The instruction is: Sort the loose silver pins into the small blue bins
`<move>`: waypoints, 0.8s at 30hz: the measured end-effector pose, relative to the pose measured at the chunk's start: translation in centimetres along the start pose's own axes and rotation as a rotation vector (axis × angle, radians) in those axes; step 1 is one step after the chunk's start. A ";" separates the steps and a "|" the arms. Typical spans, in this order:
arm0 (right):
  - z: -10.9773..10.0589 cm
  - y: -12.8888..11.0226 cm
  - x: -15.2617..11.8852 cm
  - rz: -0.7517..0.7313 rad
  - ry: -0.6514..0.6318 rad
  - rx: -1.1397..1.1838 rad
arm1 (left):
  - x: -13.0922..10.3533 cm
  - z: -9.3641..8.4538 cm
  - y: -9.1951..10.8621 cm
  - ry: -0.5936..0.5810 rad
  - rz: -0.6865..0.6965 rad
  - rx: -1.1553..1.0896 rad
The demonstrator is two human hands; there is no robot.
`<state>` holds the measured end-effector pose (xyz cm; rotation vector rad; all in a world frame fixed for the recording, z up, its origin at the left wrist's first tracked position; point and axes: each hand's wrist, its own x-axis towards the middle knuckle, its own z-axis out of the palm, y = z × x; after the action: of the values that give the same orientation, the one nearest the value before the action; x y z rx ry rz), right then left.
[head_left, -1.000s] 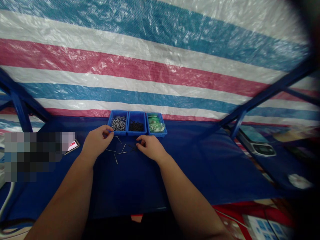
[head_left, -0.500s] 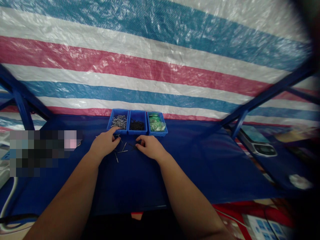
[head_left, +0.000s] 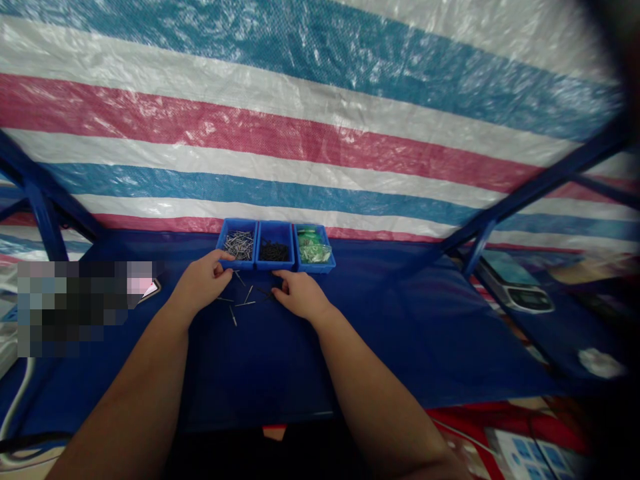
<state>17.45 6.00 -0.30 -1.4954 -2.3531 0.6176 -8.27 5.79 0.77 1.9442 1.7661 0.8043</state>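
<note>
My left hand (head_left: 203,283) is at the front edge of the left blue bin (head_left: 220,263), which holds many silver screw-like pins (head_left: 239,245). Its index finger and thumb stand apart, and I see nothing between them. Several loose silver pins (head_left: 245,304) lie on the blue table beside this hand. My right hand (head_left: 303,295) rests low in front of the middle blue bin (head_left: 276,265), its fingers loosely curled with the thumb apart from the index finger. A few thin black pieces (head_left: 264,291) lie by its thumb. Dark screw-like pieces (head_left: 273,251) fill the bottom of the middle bin.
A right-hand blue bin (head_left: 320,269) contains green and clear plastic packets (head_left: 313,245). On the far right stands a digital scale (head_left: 525,298). Blue metal frame bars (head_left: 480,230) flank the table (head_left: 400,333). A phone-like object (head_left: 151,291) lies left, near a blurred-out patch.
My left hand has shifted slightly left and its index finger has drawn back a little from the left bin. More loose pins show beside it. My right hand has hardly moved.
</note>
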 end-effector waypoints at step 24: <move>-0.7 -0.1 0.1 0.238 0.065 -0.111 | 0.1 0.1 0.1 -0.326 -0.011 0.276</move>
<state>17.66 6.25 0.38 -1.8334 -2.2113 0.4905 -8.08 5.86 0.76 2.0906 1.7539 0.2259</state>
